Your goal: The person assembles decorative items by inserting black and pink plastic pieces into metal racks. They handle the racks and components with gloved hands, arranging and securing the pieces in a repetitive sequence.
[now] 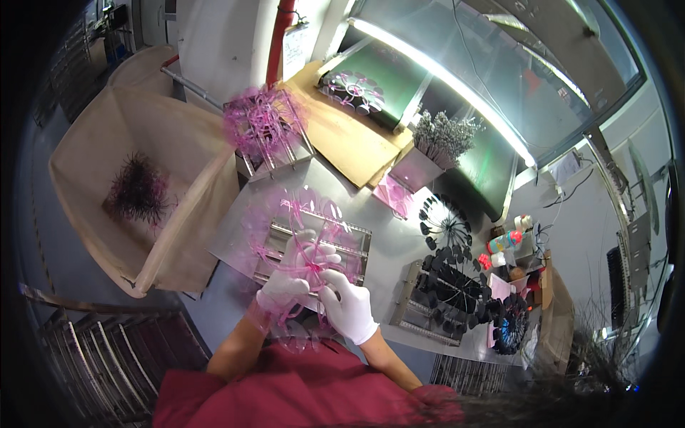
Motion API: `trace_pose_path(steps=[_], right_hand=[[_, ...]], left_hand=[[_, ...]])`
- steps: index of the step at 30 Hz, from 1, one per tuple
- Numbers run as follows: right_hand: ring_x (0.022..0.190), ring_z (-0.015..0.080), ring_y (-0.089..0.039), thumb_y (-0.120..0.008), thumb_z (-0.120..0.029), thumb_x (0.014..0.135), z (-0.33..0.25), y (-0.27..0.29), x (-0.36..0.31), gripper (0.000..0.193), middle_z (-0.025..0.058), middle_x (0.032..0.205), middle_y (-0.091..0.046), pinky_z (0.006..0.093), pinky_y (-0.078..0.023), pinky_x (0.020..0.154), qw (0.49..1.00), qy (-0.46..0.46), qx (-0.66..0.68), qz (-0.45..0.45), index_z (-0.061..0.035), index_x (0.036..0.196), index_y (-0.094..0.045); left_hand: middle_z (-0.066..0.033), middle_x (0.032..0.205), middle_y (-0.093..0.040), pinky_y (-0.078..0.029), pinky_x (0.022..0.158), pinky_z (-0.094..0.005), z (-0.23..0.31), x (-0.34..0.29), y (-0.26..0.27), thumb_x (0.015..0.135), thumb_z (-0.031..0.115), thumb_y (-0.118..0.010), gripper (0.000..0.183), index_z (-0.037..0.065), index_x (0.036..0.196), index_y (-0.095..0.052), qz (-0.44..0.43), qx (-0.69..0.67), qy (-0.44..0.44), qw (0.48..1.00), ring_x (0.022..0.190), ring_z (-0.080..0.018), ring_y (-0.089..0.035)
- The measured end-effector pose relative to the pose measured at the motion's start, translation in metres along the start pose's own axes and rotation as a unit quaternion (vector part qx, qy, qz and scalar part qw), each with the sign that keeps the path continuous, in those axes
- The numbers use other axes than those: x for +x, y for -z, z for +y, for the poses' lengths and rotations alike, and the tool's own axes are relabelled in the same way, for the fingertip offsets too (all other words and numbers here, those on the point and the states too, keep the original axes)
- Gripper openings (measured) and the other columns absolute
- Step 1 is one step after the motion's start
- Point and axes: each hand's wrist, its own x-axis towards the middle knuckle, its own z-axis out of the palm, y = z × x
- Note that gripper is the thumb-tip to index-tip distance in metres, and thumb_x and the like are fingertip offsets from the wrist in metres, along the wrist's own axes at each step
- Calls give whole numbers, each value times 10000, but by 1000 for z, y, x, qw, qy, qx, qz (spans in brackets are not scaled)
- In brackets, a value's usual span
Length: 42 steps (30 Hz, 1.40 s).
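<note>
In front of my chest I hold a pink see-through moulded plastic piece (314,269), with thin arms spreading from its middle and clear rounded lobes round the outside. My left hand (284,285), in a white glove, is closed around some of the arms near the centre. From the right, my gloved right hand (347,305) pinches at the same centre, its fingertips close to the left fingers. Under the piece lies a metal rack with slotted rails (360,246), partly hidden by the piece and my hands.
A second rack piled with pink pieces (264,128) stands far left, beside a large pale bin (93,150) with dark and pink scraps. Black radial pieces (453,285) lie on a rack to the right. Beyond are cardboard (342,146), a box of dark sprigs (417,170) and bottles (505,242).
</note>
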Motion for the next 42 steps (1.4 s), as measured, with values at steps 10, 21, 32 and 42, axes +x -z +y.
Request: trace_pose_path(steps=[10, 21, 32, 42], right_hand=[[1021, 246, -699, -630, -343, 1048, 24, 64, 0, 548, 117, 1207, -720, 410, -535, 975, 666, -272, 691, -73, -120, 1537, -528], [714, 177, -681, -799, -104, 909, 65, 99, 26, 182, 76, 933, -742, 315, -545, 668, 943, 63, 315, -85, -37, 1047, -701], [684, 167, -669, -797, -97, 879, 74, 138, 63, 168, 93, 879, -727, 316, -504, 585, 923, 227, 241, -198, -57, 1010, -700], [832, 269, -708, -860, -228, 845, 3, 128, 100, 539, 85, 949, -697, 399, -578, 734, 823, 196, 212, -488, -72, 1297, -612]], left_hand=[[-164, 1356, -556, -530, 721, -374, 5, 78, -78, 869, -43, -662, 546, 146, 1355, -497, 34, 29, -249, 967, 1197, -313, -602], [-138, 1136, -510, -519, 613, -270, 17, 53, -121, 784, -4, -625, 552, 128, 1319, -589, 32, 34, -296, 954, 981, -235, -482], [-201, 1175, -515, -484, 576, -282, 18, 40, -96, 913, 70, -704, 329, 89, 1220, -588, -177, -57, -47, 981, 1035, -298, -522], [-138, 940, -486, -398, 520, -296, 72, 17, -60, 973, 284, -675, 320, -14, 1039, -577, -175, -20, 314, 933, 789, -226, -486]])
